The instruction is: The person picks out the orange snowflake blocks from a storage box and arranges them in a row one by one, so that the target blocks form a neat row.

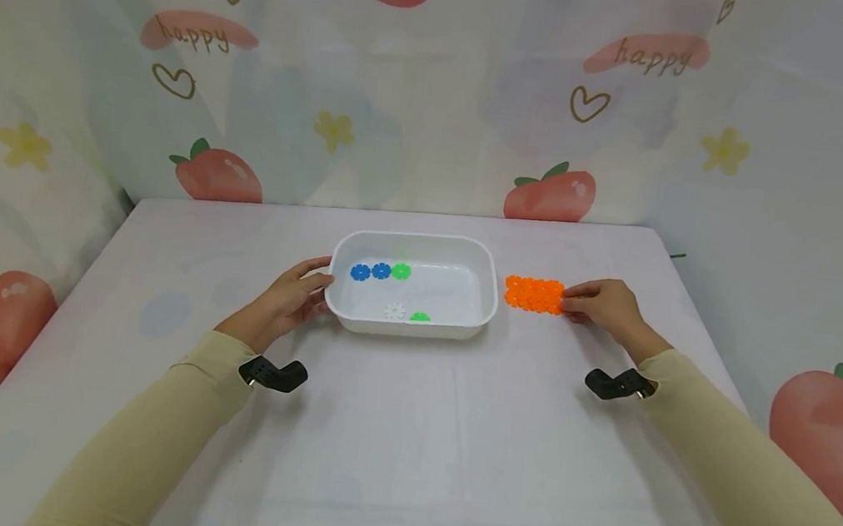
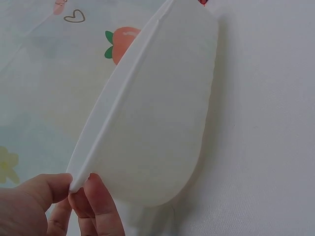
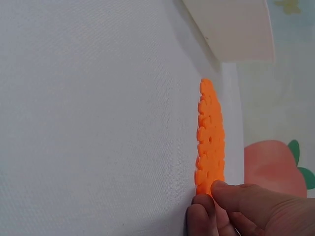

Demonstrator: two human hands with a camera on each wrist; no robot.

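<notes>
A white plastic tub (image 1: 453, 331) sits towards the back of the table, and my left hand (image 1: 292, 298) grips its left rim. In the left wrist view the thumb and fingers pinch the tub's rim (image 2: 106, 120) from both sides. Two blue snowflake discs (image 1: 360, 272), a green disc (image 1: 401, 271), a clear disc (image 1: 395, 311) and a partly hidden green disc (image 1: 420, 317) lie inside. Right of the tub, my right hand (image 1: 606, 306) pinches the right end of a flat panel of joined orange snowflake discs (image 1: 534, 295), also seen edge-on in the right wrist view (image 3: 209, 137).
A white cloth (image 1: 405, 445) covers the table. Patterned cloth (image 1: 433, 130) with fruit, flowers and hearts hangs behind and at both sides. A black band (image 1: 272, 374) sits on each wrist over beige sleeves.
</notes>
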